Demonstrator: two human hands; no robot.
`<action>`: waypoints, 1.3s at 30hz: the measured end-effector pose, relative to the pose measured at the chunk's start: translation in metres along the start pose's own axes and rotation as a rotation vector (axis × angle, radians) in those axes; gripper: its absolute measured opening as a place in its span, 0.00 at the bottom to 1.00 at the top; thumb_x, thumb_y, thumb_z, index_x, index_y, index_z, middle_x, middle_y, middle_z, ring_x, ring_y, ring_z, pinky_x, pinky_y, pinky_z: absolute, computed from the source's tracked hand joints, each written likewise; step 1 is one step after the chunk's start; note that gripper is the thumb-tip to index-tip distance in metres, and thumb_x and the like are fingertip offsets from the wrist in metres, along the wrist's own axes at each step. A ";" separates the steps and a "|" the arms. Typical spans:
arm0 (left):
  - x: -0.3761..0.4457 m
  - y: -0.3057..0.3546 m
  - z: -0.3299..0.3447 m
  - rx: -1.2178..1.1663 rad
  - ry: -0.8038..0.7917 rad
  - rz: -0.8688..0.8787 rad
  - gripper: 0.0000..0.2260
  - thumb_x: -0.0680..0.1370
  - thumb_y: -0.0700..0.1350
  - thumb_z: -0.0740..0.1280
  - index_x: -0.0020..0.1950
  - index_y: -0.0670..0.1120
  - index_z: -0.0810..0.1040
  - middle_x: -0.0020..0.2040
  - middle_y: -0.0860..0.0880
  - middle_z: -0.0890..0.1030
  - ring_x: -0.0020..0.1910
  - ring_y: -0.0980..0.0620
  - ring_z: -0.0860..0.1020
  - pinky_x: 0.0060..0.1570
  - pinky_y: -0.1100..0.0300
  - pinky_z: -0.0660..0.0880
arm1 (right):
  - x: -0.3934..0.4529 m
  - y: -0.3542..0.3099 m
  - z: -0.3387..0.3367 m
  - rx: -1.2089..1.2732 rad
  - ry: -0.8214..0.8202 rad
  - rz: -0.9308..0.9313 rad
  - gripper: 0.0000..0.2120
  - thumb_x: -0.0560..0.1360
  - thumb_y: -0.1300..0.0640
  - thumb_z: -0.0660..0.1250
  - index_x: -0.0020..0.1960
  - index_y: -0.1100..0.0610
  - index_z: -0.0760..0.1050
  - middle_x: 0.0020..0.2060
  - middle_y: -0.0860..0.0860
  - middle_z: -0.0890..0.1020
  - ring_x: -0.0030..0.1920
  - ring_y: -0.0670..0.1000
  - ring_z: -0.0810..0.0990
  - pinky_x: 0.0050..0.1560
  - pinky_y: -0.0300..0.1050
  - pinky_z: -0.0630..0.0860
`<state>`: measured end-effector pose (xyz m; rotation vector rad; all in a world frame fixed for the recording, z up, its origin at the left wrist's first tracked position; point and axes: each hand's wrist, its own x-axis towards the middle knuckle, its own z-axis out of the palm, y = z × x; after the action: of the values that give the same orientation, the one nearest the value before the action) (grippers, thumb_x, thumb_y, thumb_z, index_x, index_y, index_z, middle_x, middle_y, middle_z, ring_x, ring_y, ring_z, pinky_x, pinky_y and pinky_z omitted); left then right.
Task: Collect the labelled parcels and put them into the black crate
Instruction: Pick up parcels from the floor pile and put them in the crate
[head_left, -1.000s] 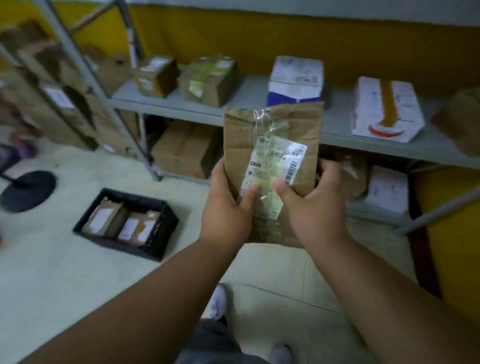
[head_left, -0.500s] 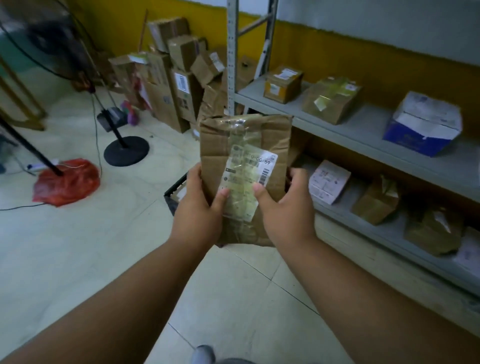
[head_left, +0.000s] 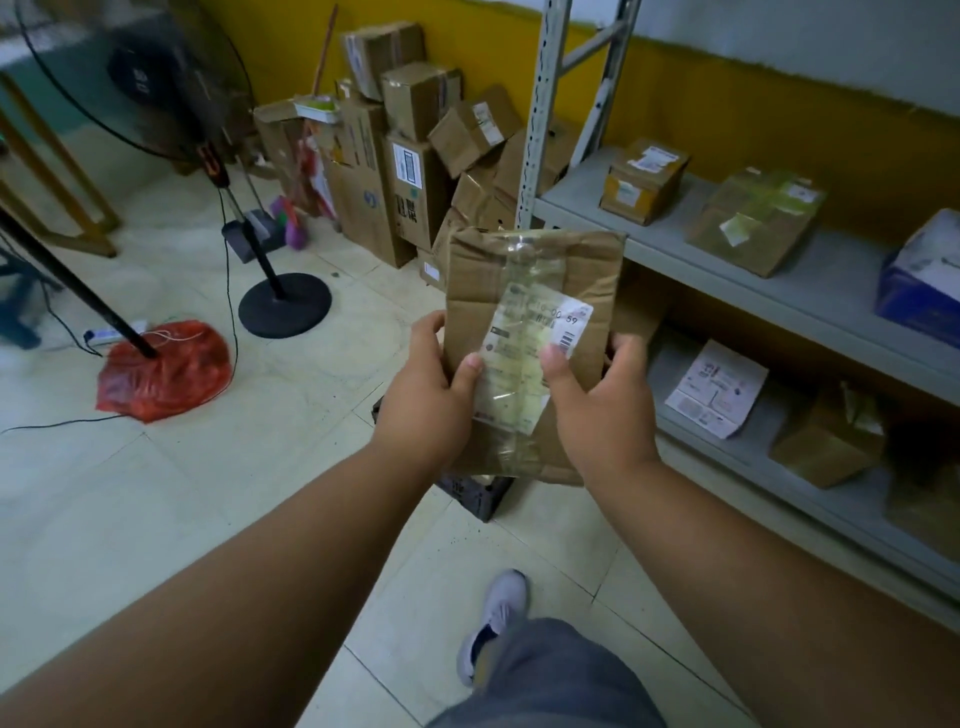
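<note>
The left hand (head_left: 423, 400) is gripping the left edge of a flat brown cardboard parcel (head_left: 535, 291), thumb pressed on the front; the right hand (head_left: 602, 410) is gripping the right edge likewise, thumb on the taped shipping label (head_left: 535, 353). The parcel is being held upright in the air, above and in front of the black crate (head_left: 475, 496), of which only one corner is showing beneath it on the floor.

Handling, as judged: the parcel is appearing thin, creased and light, stiff enough to hold its shape but liable to bend. The clear tape over the label is looking slick, so bare cardboard along the side edges is the sounder place to hold. Contents cannot be told.

Surroundings, left to right: a pedestal fan (head_left: 140, 83) is standing at far left, its round base (head_left: 284, 306) on the floor, with a red plastic bag (head_left: 166, 371) and a trailing cable near it. Stacked cardboard boxes (head_left: 410, 156) are leaning in the corner. The grey metal shelf (head_left: 779, 280) is carrying further boxes on the right.

Obstructions: nothing is seen lying between parcel and crate. The parcel is hiding most of the crate, so free space inside cannot be told.
</note>
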<state>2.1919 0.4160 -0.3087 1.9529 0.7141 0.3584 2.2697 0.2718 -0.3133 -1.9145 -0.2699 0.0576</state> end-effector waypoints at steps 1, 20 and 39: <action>0.015 0.000 0.000 0.014 -0.008 0.002 0.19 0.81 0.54 0.61 0.68 0.66 0.58 0.54 0.61 0.82 0.48 0.58 0.81 0.50 0.47 0.80 | 0.016 0.003 0.007 0.009 0.000 0.010 0.17 0.73 0.38 0.69 0.53 0.40 0.64 0.49 0.41 0.79 0.41 0.32 0.80 0.28 0.27 0.73; 0.295 -0.020 -0.012 0.192 -0.161 0.037 0.20 0.77 0.56 0.68 0.64 0.61 0.62 0.40 0.64 0.76 0.47 0.55 0.82 0.47 0.48 0.82 | 0.223 0.017 0.153 -0.083 0.160 0.125 0.18 0.74 0.42 0.71 0.55 0.45 0.65 0.48 0.43 0.80 0.45 0.43 0.81 0.39 0.41 0.78; 0.458 -0.210 0.100 0.162 -0.662 -0.066 0.10 0.77 0.45 0.65 0.55 0.55 0.80 0.46 0.55 0.83 0.41 0.55 0.83 0.38 0.58 0.83 | 0.263 0.199 0.307 -0.335 0.466 0.608 0.21 0.76 0.48 0.70 0.66 0.52 0.71 0.57 0.50 0.76 0.54 0.51 0.79 0.53 0.49 0.78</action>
<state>2.5348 0.7005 -0.5646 2.0207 0.3754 -0.3901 2.5045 0.5454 -0.5837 -2.2122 0.6566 -0.0332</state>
